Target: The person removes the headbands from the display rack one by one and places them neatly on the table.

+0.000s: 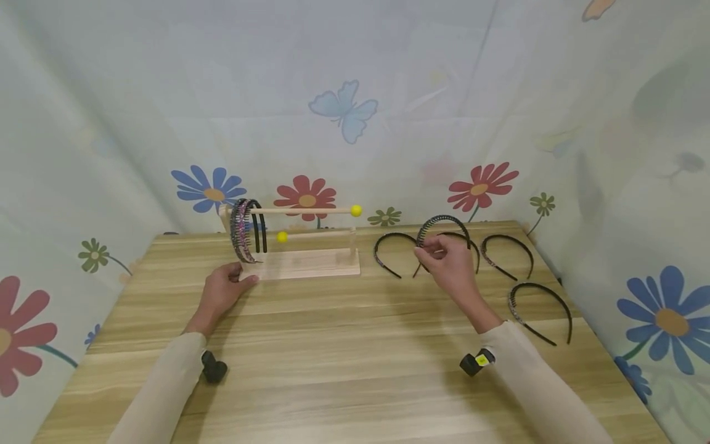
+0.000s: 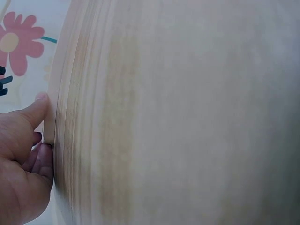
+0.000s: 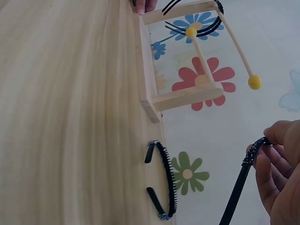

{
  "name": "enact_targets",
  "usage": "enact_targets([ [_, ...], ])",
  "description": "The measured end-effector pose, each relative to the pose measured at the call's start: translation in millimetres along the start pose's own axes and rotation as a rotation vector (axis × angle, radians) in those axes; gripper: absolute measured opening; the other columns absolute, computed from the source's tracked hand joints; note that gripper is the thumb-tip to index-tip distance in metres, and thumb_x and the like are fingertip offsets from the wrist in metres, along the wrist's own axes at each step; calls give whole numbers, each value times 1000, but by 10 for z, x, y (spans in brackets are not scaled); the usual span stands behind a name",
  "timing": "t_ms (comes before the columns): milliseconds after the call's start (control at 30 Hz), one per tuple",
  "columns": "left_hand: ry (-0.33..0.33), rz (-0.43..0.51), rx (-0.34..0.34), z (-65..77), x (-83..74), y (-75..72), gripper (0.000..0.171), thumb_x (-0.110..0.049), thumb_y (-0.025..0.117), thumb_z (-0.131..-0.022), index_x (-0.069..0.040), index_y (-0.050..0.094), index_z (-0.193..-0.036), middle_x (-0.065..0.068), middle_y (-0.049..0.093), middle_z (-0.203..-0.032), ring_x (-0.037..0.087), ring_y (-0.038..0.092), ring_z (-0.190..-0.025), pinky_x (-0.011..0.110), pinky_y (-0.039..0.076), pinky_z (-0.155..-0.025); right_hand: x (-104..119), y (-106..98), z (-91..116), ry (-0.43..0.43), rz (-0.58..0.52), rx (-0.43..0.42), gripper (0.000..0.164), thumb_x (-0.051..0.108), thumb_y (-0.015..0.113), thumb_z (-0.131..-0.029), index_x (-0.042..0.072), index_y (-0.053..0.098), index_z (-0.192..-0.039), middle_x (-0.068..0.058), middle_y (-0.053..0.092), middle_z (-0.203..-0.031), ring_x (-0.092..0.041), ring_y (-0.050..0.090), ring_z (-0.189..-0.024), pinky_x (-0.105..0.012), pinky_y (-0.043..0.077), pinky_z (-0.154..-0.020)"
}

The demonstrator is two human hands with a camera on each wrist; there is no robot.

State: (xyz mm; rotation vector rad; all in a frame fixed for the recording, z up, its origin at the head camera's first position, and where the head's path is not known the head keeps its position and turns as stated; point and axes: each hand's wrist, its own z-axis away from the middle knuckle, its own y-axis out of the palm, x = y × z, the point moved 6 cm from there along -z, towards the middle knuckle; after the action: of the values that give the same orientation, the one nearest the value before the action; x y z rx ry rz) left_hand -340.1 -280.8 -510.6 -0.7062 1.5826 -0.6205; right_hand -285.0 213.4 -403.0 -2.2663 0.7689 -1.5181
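Note:
My right hand (image 1: pixel 452 265) pinches a black toothed headband (image 1: pixel 444 217) between thumb and fingers, raised over the right part of the table. In the right wrist view, sparkly stones show on this headband (image 3: pixel 238 190) near the fingertips. My left hand (image 1: pixel 222 290) grips the near left corner of a wooden stand's base (image 1: pixel 310 265), thumb along its front edge. The stand has an upper rod (image 1: pixel 310 211) and a lower one, each tipped with a yellow ball. Several headbands (image 1: pixel 241 231), some studded with pink and silver stones, hang at the upper rod's left end.
Several black headbands lie on the table's right side: one beside the stand (image 1: pixel 379 240), one partly hidden behind my right hand, one farther right (image 1: pixel 507 237), and one nearer me (image 1: pixel 540 285). A flower-printed cloth (image 1: pixel 344 55) rises behind the wood-grain table (image 1: pixel 333 370).

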Motion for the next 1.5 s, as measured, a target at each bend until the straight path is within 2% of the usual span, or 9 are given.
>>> enact_targets([
  [133,1,0,1,-3,-6,-3,52,-36,74,-96,7,64,-123,18,63,-103,27,51,-89,40,44,-78,-107,-23,75,42,11,2,26,23,77,-93,4,74,-110,-13,74,-99,-29,74,-88,-44,59,-72],
  [367,21,-7,-14,-9,-8,-9,42,-33,75,-95,5,66,-110,13,56,-88,24,48,-80,38,39,-72,-301,-55,207,90,56,-11,23,21,78,-92,3,74,-105,-14,75,-97,-30,75,-86,-43,60,-72],
  [533,23,-9,-20,-3,-10,-7,42,-34,75,-95,4,66,-109,13,57,-88,24,47,-80,38,39,-72,-431,-77,298,128,76,-12,22,21,78,-92,3,74,-103,-13,76,-94,-27,75,-82,-32,58,-67],
  [667,13,-13,-14,-2,-2,-13,46,-34,75,-95,6,66,-117,16,61,-97,25,49,-85,38,41,-75,-509,-89,363,131,94,-17,20,20,79,-92,2,75,-101,-14,76,-92,-26,75,-79,-26,56,-62],
  [900,8,-14,-4,1,1,-16,48,-33,74,-96,7,65,-122,17,62,-98,27,50,-86,39,42,-75,-607,-108,446,143,125,-25,19,16,80,-90,0,76,-98,-17,76,-92,-27,75,-77,-24,54,-59],
  [1133,-19,10,13,1,40,10,61,-36,72,-97,9,57,-136,27,65,-125,35,62,-107,52,50,-91,-715,-134,535,165,170,-36,20,19,81,-88,2,76,-97,-15,75,-93,-26,74,-77,-27,56,-62],
  [1233,-16,5,13,-4,38,10,57,-35,73,-96,7,60,-133,24,66,-117,31,59,-98,48,50,-85,-770,-149,574,194,178,-40,19,18,81,-88,2,77,-96,-14,74,-94,-24,73,-77,-26,55,-62],
  [1367,0,-12,5,-12,31,10,49,-35,74,-96,5,65,-122,15,62,-97,25,49,-85,39,42,-74,-808,-169,611,206,192,-56,16,18,82,-86,4,78,-93,-12,75,-90,-22,72,-73,-27,54,-62],
  [1500,5,-13,3,-9,23,6,49,-34,74,-96,5,64,-123,14,62,-97,24,49,-84,37,41,-73,-813,-187,641,187,225,-69,16,19,83,-85,6,78,-92,-10,77,-86,-21,73,-72,-36,55,-67],
])
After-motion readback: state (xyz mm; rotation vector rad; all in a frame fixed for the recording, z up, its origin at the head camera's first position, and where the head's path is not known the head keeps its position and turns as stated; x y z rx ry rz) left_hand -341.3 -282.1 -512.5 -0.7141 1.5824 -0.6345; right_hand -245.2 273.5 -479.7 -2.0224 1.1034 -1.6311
